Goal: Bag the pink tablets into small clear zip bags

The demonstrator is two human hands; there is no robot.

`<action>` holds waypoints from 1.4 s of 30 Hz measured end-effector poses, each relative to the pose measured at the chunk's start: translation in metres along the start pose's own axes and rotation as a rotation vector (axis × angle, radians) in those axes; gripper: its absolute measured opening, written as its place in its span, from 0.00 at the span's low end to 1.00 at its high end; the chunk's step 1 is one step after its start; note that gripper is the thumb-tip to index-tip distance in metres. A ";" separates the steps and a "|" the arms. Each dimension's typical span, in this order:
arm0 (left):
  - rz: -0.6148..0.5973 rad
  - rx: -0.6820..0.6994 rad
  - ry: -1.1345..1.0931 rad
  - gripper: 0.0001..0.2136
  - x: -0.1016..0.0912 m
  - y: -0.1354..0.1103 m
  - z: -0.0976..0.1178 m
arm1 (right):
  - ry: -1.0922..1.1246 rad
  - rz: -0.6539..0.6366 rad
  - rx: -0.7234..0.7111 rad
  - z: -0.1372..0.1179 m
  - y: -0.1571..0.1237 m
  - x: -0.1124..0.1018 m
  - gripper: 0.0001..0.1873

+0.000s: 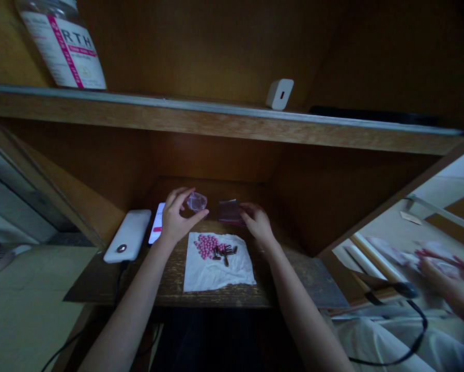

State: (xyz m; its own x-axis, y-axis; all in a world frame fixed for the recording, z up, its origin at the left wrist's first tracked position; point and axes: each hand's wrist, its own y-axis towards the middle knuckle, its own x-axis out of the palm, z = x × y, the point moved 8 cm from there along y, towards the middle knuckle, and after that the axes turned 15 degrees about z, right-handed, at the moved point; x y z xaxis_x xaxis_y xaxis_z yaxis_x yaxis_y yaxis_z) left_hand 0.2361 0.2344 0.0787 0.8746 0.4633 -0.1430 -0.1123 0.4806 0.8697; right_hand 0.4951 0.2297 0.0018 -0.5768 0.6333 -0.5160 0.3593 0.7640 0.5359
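My left hand [175,216] is raised over the desk with its fingers pinched round a small clear plastic bag [197,201]. My right hand [257,222] rests further right, its fingers on a stack of small dark, pinkish bags [229,211] at the back of the desk. Between and just below both hands lies a white paper tissue [216,266] carrying a heap of pink round pills [206,245] and several dark capsules [225,252].
A white power bank [128,235] with a cable and a lit phone [156,223] lie left of my left hand. The shelf above holds a labelled jar [63,44] and a white charger cube [279,93]. Another person's hands [445,268] work at the right.
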 end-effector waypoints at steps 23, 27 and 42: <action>-0.024 -0.271 -0.073 0.19 -0.043 -0.035 -0.020 | -0.124 -0.416 -0.373 -0.101 -0.080 0.027 0.25; 0.074 -0.244 -0.073 0.20 -0.048 -0.024 -0.023 | -0.184 -0.450 -0.399 -0.121 -0.088 0.060 0.32; 0.482 -0.233 0.025 0.23 -0.089 -0.035 -0.045 | -0.282 -0.449 -0.443 -0.158 -0.063 0.153 0.51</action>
State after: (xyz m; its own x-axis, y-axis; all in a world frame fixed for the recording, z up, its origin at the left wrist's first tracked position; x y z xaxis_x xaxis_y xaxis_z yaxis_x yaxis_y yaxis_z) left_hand 0.1411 0.2105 0.0397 0.6871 0.6882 0.2331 -0.6026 0.3605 0.7120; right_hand 0.2684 0.2586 -0.0058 -0.3655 0.3212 -0.8737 -0.2379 0.8752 0.4213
